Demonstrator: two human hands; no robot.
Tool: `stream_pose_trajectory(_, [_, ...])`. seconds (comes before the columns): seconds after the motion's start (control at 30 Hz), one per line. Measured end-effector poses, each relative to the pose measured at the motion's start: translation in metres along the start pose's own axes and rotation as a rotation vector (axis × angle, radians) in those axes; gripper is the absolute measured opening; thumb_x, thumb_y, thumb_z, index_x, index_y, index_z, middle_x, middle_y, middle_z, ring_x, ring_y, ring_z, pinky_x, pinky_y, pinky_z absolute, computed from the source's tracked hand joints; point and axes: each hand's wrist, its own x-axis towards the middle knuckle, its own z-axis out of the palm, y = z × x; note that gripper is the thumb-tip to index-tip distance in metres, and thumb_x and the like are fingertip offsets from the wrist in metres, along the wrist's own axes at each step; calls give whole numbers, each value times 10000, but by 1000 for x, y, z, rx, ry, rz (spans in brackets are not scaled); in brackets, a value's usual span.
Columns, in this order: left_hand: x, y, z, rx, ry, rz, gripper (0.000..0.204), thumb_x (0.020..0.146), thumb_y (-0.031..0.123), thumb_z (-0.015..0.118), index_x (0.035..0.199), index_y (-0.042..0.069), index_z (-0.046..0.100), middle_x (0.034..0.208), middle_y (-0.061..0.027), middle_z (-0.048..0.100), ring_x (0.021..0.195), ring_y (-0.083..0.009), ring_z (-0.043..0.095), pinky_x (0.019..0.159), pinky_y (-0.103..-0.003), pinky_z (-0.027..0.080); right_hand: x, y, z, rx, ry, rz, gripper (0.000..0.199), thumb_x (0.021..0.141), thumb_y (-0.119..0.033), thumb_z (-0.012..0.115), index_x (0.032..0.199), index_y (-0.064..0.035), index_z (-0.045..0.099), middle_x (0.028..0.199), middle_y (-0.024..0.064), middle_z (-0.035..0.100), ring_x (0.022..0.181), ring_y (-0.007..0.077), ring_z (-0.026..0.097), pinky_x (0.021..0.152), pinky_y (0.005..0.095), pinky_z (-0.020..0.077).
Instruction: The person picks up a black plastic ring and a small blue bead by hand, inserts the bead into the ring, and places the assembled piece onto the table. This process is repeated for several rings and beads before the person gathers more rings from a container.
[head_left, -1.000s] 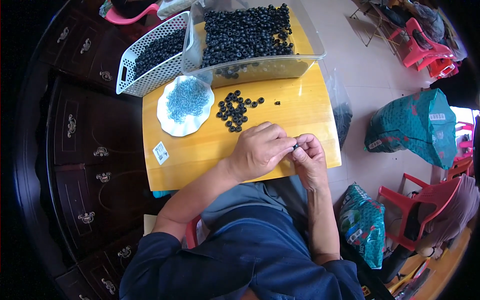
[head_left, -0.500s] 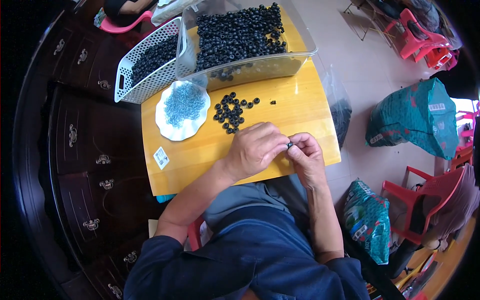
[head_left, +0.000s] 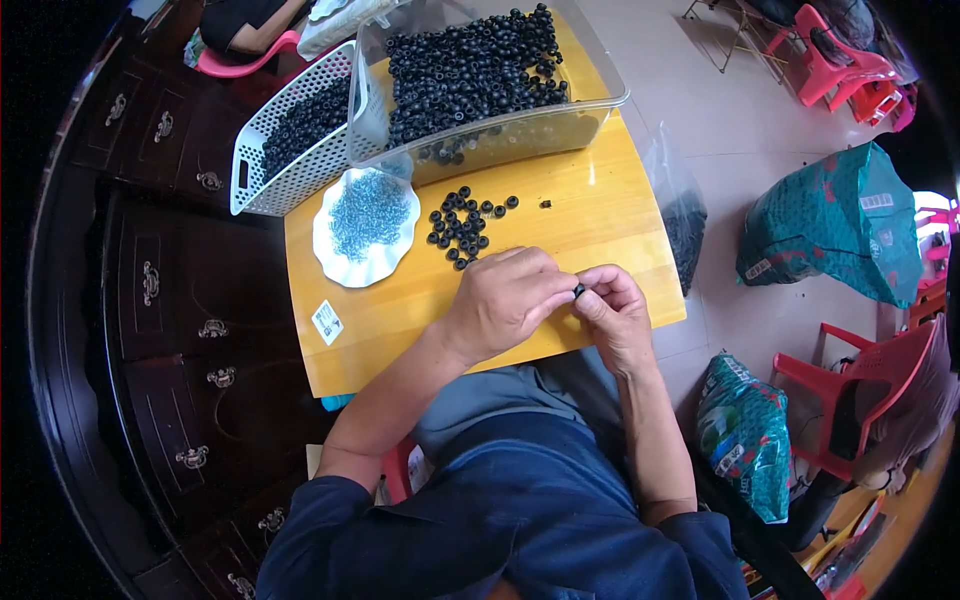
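Clock centred on the small black part (head_left: 579,290), rounded, smooth, pinched just above the near edge of the yellow wood-grain table (head_left: 610,215). Right hand (head_left: 617,315): thumb and forefinger closed on the part, other fingers curled. Left hand (head_left: 505,300): knuckles up, thumb and forefinger pinched together, tips against the part; can't tell what those tips grip.

10 o'clock: loose black rings (head_left: 464,226), thick-walled, matte, in an uneven cluster. Between 9 and 10: white plate (head_left: 352,273), wavy scalloped rim, heaped with glassy pale-blue bits (head_left: 368,215), too small to make out shape. 11: clear plastic bin (head_left: 530,138), smooth walls, mound of black rings inside; small dark scrap (head_left: 545,204) nearer. 10, farther: white perforated basket (head_left: 290,185), round holes, black pieces inside. 9: flat white label (head_left: 327,322). Between 2 and 3: crinkled teal sack (head_left: 815,235) on floor.
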Motion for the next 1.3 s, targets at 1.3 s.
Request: stream_pose_trajectory(1.3, [-8,17,16,-207,63,-178,334,826,-76,677,1150,5,689,899,-141,662,765,-260,656,687,-317,519,0,-10,2,182,-51,-13,151,914,-81,711,1038,-67,626,927,0,681,802,64,621,732,217,507])
